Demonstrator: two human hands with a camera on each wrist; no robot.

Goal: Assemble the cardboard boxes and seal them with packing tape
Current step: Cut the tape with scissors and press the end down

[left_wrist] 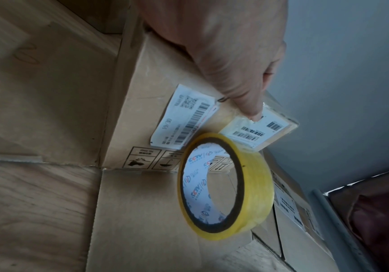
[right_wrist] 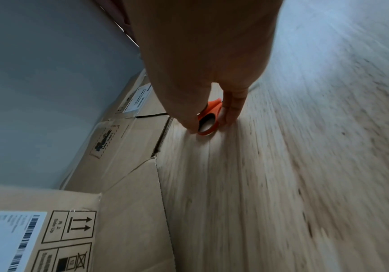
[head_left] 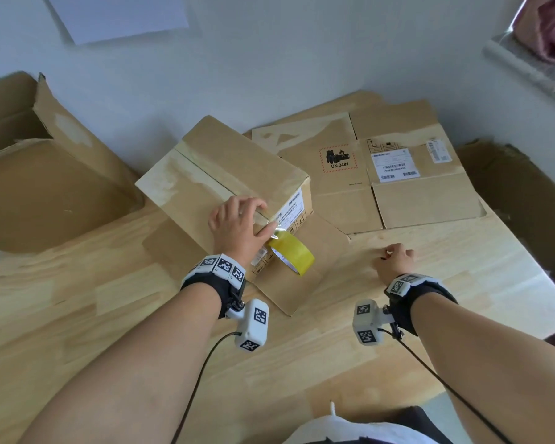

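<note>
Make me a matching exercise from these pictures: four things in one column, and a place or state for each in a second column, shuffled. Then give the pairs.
Things:
1. left hand
2. right hand
3. yellow tape roll
4. flattened box with the UN 3481 label

Places or states:
A. lies flat on the wooden table, beyond the right hand
B. presses tape onto the near corner of the assembled box
C. hangs by its strip beside the box's side wall
D. holds a small orange tool down at the tabletop

Pairs: 1-B, 2-D, 3-C, 4-A
</note>
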